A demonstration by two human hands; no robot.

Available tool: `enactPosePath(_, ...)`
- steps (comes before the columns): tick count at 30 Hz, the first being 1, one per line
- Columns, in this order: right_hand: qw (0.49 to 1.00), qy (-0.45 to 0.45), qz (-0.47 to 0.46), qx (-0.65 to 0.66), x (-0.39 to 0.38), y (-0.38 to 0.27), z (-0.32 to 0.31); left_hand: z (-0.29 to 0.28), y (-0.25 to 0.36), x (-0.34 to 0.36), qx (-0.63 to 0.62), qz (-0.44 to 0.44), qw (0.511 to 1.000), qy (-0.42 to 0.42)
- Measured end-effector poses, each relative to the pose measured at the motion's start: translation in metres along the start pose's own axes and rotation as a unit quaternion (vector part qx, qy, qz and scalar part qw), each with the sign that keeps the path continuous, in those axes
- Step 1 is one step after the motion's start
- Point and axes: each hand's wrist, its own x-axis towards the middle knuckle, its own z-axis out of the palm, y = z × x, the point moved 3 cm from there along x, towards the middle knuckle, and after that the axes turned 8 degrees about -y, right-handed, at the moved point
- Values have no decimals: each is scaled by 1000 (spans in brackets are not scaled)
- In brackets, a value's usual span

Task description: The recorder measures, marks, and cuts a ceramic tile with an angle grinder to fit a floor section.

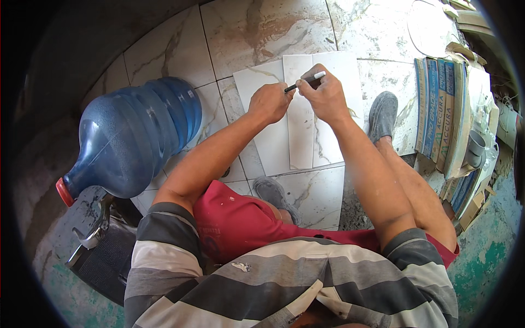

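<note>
Upper centre, the right hand clamps a marker; the left hand pinches its dark end, likely for steadiness.

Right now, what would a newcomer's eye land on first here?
The big blue water jug at the left, its red cap toward the lower left. Then, upper middle, the left hand and right hand meeting at a dark pen over white tile pieces. At the right, stacked blue-and-tan boxes.

Blue water jug left, cardboard boxes right.
</note>
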Motion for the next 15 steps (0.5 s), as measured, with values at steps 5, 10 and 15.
enactPosePath(5, 994, 20, 11, 105, -9, 20, 4, 7, 5, 0, 91, -6, 996, -24)
enactPosePath(10, 993, 6, 76, 90, -9, 29, 31, -20, -15, 9, -6, 31, 999, 36)
enactPosePath(15, 957, 153, 149, -196, -32, 72, 31, -69, -70, 44, 14, -148, 980, 130)
